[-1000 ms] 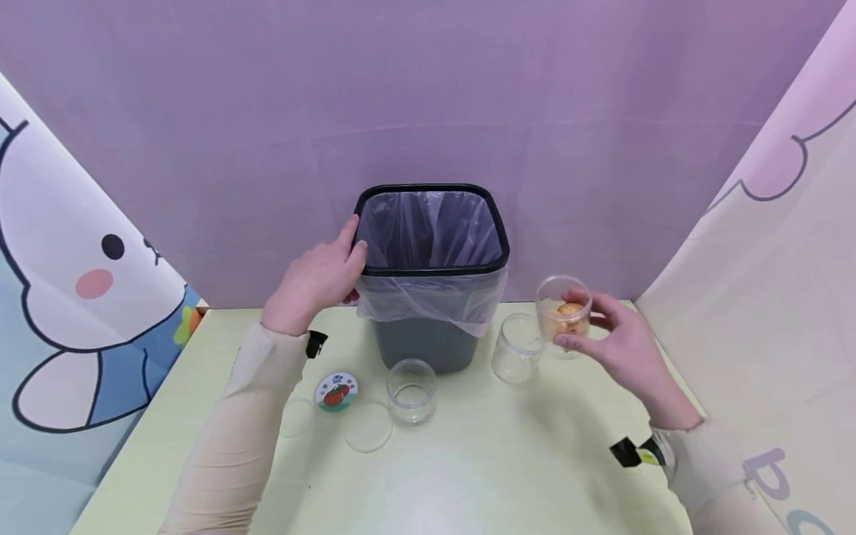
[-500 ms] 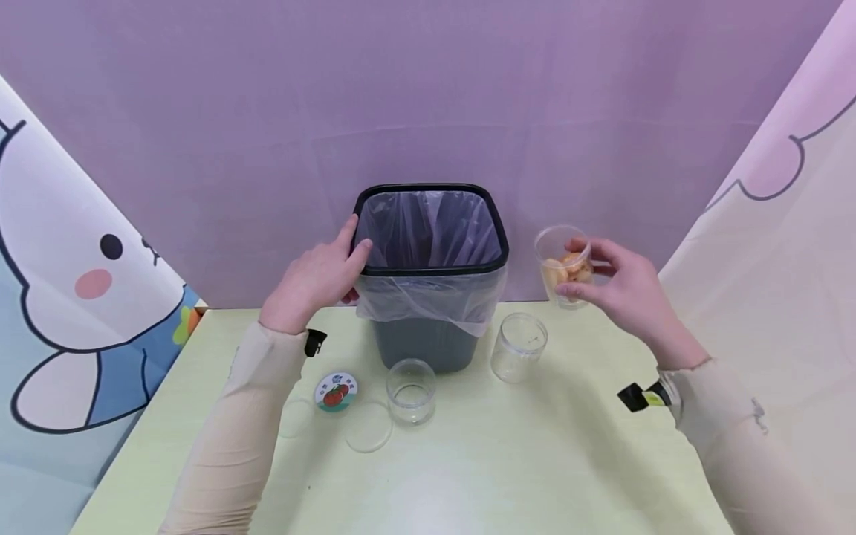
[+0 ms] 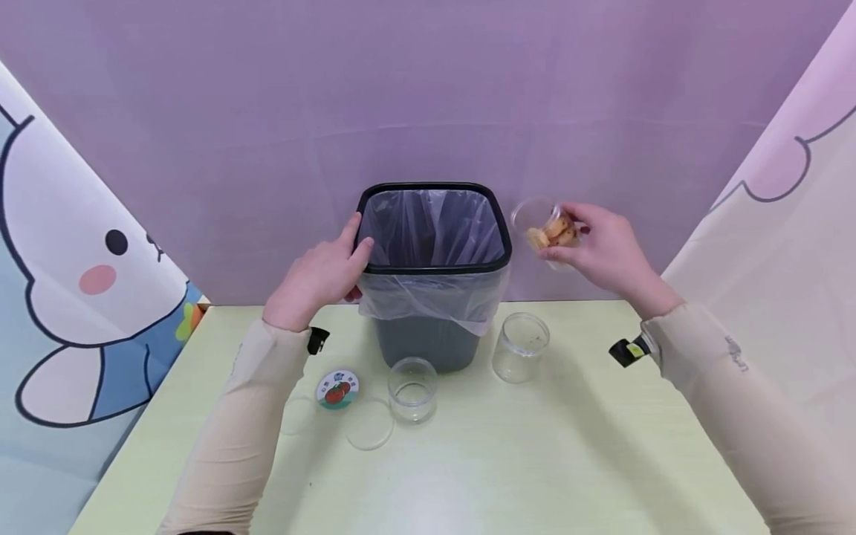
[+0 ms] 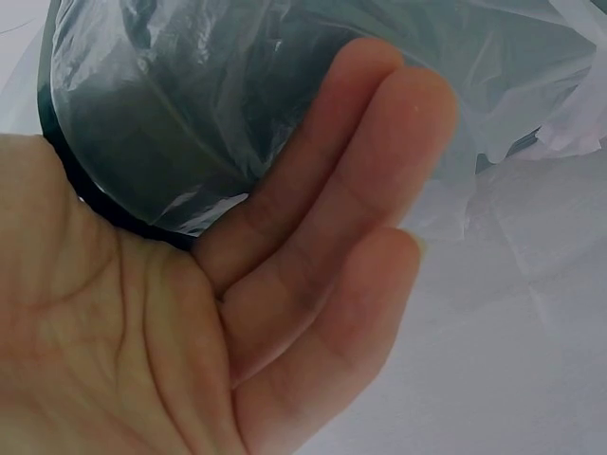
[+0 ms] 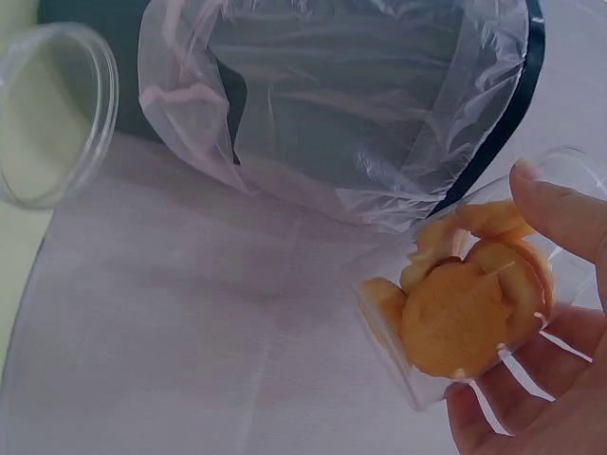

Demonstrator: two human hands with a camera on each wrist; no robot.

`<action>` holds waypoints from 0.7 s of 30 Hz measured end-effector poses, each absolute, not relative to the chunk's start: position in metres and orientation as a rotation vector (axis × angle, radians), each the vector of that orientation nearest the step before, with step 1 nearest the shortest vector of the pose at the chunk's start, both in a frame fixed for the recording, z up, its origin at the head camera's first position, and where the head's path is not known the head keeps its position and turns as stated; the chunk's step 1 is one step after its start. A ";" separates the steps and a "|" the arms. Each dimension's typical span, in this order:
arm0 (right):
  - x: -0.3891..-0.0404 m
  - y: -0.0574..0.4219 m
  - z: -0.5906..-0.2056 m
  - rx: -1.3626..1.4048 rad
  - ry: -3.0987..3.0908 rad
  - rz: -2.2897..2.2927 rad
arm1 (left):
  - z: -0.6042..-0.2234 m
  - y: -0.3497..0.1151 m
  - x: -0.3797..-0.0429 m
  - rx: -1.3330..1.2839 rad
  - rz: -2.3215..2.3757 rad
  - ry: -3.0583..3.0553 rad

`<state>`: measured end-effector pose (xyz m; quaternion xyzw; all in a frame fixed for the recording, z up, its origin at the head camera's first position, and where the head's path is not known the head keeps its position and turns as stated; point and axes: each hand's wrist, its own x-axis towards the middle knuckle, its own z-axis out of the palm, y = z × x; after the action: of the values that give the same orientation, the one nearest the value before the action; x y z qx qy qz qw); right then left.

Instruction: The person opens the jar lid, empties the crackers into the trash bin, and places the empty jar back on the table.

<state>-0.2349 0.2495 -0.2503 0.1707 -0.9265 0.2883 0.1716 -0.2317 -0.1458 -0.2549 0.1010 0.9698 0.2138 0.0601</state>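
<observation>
My right hand (image 3: 605,249) grips a clear plastic jar (image 3: 532,214) in the air, just right of the trash can. Round golden cookies (image 5: 455,318) lie inside the jar, which is tilted with its mouth towards the can. A black rim (image 3: 435,270) tops the grey trash can (image 3: 428,343), and a translucent bag (image 3: 394,296) lines it. At the can's left side, my left hand (image 3: 319,271) touches the rim with index finger and thumb. Its other fingers (image 4: 327,180) extend loosely in the left wrist view.
Uncovered clear jars stand in front of the can (image 3: 412,405) and at its right front (image 3: 519,364). A tomato-printed lid (image 3: 337,390) and clear rings (image 3: 369,448) lie at front left. A purple cloth (image 3: 428,89) hangs behind.
My right hand has lifted the jar of cookies from beside the other jar, brought it up and left towards the can, and tipped it. The left hand has stayed at the rim.
</observation>
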 end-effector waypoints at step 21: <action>-0.263 0.221 -0.238 0.760 -2.300 0.206 | -0.254 -0.148 -0.232 0.321 0.670 2.914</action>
<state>-0.2630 0.2209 -0.2380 0.2930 -0.8870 0.0796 0.3479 -0.2323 -0.1481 -0.2539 0.1066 0.9668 0.2222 0.0674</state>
